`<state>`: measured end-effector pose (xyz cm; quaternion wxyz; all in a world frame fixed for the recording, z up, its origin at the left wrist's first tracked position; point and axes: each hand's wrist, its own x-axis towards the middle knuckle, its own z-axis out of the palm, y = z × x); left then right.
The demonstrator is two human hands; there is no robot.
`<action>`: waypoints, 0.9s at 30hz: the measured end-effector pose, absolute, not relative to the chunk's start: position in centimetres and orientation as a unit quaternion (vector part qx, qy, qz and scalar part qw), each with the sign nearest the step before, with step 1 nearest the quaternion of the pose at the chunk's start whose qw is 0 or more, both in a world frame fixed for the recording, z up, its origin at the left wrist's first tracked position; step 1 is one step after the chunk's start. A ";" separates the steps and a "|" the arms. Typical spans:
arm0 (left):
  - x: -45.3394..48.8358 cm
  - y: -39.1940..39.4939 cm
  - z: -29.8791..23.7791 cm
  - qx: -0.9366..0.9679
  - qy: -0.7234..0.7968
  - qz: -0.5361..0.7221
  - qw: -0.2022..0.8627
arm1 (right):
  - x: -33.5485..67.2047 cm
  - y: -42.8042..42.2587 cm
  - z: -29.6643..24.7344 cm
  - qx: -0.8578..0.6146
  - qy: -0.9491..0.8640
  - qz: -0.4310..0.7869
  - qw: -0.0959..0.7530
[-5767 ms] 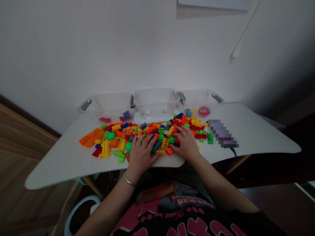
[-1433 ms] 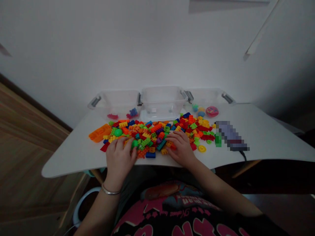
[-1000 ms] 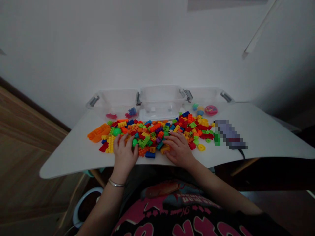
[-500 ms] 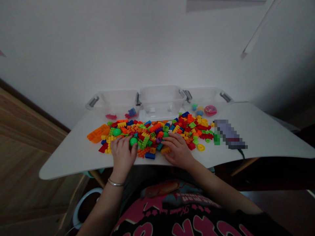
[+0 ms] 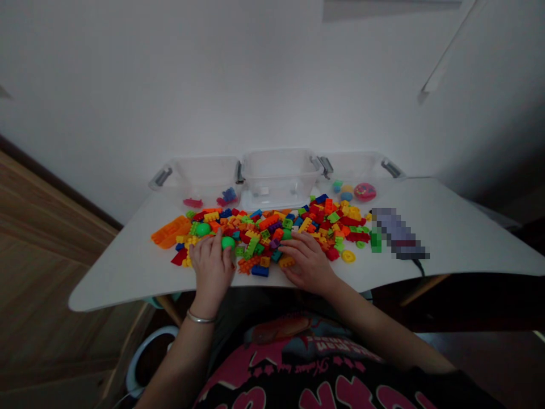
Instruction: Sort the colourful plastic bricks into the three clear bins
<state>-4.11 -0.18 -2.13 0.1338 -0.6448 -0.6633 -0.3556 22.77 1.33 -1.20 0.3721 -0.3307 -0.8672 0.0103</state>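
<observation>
A heap of colourful toy building bricks (image 5: 268, 224) is spread over the table. My left hand (image 5: 210, 264) is at the heap's near left side, its index finger and thumb closed about a green ball (image 5: 228, 243). Another green ball (image 5: 203, 229) lies just beyond those fingers. My right hand (image 5: 309, 262) rests at the near edge of the heap with its fingers stretched out and slightly bent. By its fingertips is a third green ball (image 5: 286, 233), partly covered. A yellow-orange brick (image 5: 286, 261) shows under that hand, which grips nothing that I can see.
Clear plastic bins stand along the wall: a left bin (image 5: 204, 176) with a few pieces, a middle bin (image 5: 281, 170), and a right bin (image 5: 357, 170) holding rounded toys. An orange tray-like piece (image 5: 170, 232) lies at left, a pixelated device (image 5: 400, 234) with a cable at right.
My left hand has drawn its index finger in beside the green ball, and the ball has shifted slightly left and away from me. The right hand has hardly moved.
</observation>
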 end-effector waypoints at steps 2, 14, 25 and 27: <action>-4.3 0.0 -1.9 -0.644 -0.652 -0.380 0.128 | 22.8 1.3 -1.2 -0.331 -0.865 0.010 0.377; 1.6 -0.2 3.0 -0.708 -0.527 -0.469 0.044 | 21.6 1.6 0.5 -0.328 -0.833 -0.006 0.446; 4.8 -0.2 2.4 -0.789 -0.475 -0.389 -0.023 | 21.2 2.3 0.9 -0.309 -0.825 0.063 0.470; 4.6 -0.4 2.6 -0.795 -0.477 -0.376 0.001 | 21.1 2.3 0.6 -0.311 -0.817 0.078 0.479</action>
